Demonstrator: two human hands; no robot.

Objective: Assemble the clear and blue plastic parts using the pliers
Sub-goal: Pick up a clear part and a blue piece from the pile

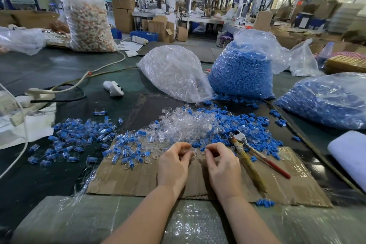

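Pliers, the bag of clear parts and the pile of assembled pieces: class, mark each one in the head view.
pliers [250,161]: head view, on the taped handle.
bag of clear parts [174,73]: head view, middle of the bag.
assembled pieces [79,136]: head view, middle of the left pile.

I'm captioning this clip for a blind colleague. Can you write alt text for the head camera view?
Two bare hands meet over a cardboard sheet: the left hand pinches a clear part, the right hand a blue part. Pliers lie unused beside the right hand, with piles of clear, blue and assembled pieces beyond.
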